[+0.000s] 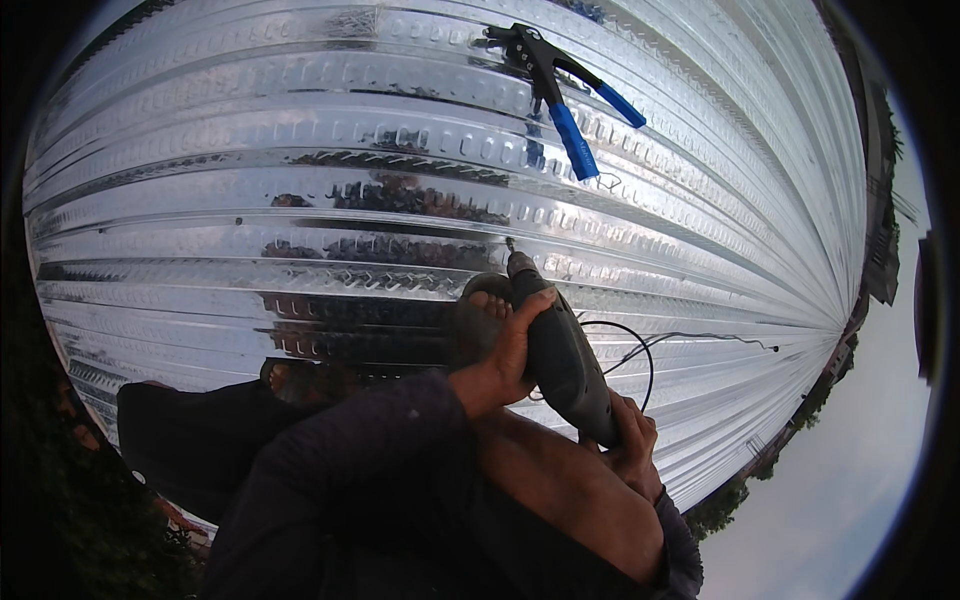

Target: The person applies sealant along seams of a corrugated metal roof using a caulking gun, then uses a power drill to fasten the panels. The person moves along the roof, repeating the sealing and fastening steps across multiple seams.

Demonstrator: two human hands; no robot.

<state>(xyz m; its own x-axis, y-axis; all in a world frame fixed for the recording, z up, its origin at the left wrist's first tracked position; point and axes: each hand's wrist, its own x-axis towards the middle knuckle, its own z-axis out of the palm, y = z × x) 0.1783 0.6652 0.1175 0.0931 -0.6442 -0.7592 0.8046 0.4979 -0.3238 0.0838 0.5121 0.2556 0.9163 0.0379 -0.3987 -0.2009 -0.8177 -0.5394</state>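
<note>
A dark grey corded power drill (570,365) is held in both my hands, pointing away from me. My left hand (508,355) is wrapped round the front of its body, behind the chuck. My right hand (632,440) grips the rear end, where the handle is mostly hidden. The drill bit (511,244) meets or nearly meets a raised rib of the shiny corrugated metal sheet (180,180); contact is hard to tell. Farther off, a black hand riveter (545,75) with blue grips lies on the sheet, its handles spread.
The black power cord (652,375) loops right of the drill and runs across the sheet to an end (775,349). My foot (488,303) stands just left of the drill, below a bent bare knee (590,490). Trees (720,510) and sky lie past the sheet's right edge.
</note>
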